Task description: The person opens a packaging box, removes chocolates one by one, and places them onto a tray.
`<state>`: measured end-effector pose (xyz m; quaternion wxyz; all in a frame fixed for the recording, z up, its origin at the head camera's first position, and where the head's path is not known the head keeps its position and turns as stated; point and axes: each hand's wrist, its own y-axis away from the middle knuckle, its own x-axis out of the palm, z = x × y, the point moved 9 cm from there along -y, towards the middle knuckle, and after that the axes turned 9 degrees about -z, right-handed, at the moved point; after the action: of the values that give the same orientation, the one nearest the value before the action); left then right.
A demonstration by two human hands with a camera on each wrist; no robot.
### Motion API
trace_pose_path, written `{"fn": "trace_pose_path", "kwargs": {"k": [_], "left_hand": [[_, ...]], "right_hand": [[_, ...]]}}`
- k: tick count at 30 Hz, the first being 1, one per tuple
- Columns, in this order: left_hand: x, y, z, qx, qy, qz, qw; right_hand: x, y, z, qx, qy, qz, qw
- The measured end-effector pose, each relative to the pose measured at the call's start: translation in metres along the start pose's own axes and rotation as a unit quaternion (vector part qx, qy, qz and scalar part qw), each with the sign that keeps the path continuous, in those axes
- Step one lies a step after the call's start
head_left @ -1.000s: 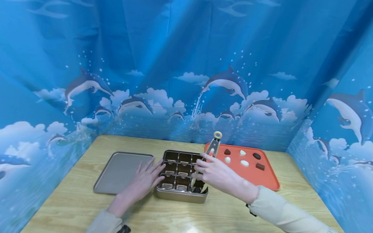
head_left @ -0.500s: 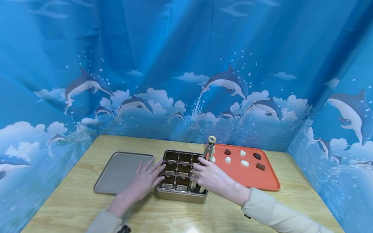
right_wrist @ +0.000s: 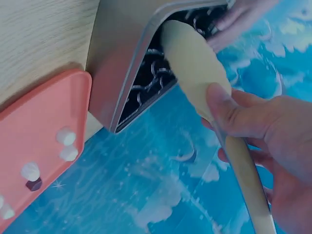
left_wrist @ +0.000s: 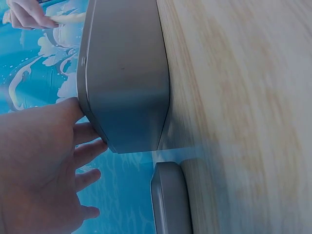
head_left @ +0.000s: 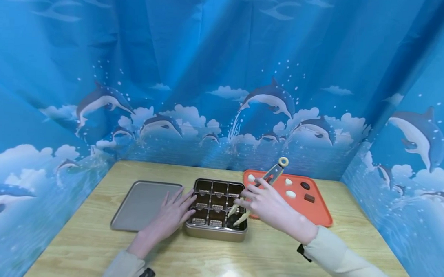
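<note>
My right hand [head_left: 265, 203] holds a pair of tongs [head_left: 276, 173] with metal arms and cream-coloured tips. The tongs lean to the right, and their two tips are spread apart over the front right compartment of a metal box [head_left: 215, 235]. Something dark lies low in that compartment, too dim to make out. In the right wrist view, thumb and fingers pinch the tongs [right_wrist: 195, 68], whose near tip reaches inside the box rim. My left hand [head_left: 171, 214] rests with spread fingers on the box's left edge; the left wrist view shows thumb and fingertips touching the rim.
An orange tray [head_left: 296, 214] at the right bears several white and dark chocolate-like pieces, including a brown block [head_left: 309, 198]. A flat grey tray or lid [head_left: 142, 205] lies left of the box. Behind the wooden table hangs a blue dolphin-print curtain [head_left: 223, 93].
The tongs went down into the front right compartment with tips close together, then rose and tilted right with tips spread. My left hand stays at the box edge.
</note>
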<state>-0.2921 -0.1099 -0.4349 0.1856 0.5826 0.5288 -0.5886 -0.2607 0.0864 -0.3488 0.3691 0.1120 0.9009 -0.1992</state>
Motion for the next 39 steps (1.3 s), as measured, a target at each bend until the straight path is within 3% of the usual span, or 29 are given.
{"fn": "trace_pose_path", "kwargs": {"k": [6,12,19,27,39], "left_hand": [[0.001,0.0,0.003,-0.001,-0.002,0.002,1.0],[0.001,0.0,0.003,0.001,-0.007,-0.002,1.0],[0.002,-0.001,0.004,0.001,-0.011,0.005,0.9999],[0.002,-0.001,0.004,-0.001,-0.01,0.006,0.9999],[0.005,0.001,0.003,-0.002,-0.005,0.006,1.0]], "right_hand": [[-0.006,0.017,-0.029,0.071,-0.018,-0.064,0.995],[-0.001,0.034,-0.055,0.14,-0.021,-0.078,0.987],[0.014,0.055,-0.077,0.218,-0.021,-0.071,0.973],[0.04,0.075,-0.083,0.277,-0.019,-0.055,0.959],[0.081,0.092,-0.068,0.293,-0.046,0.022,0.955]]}}
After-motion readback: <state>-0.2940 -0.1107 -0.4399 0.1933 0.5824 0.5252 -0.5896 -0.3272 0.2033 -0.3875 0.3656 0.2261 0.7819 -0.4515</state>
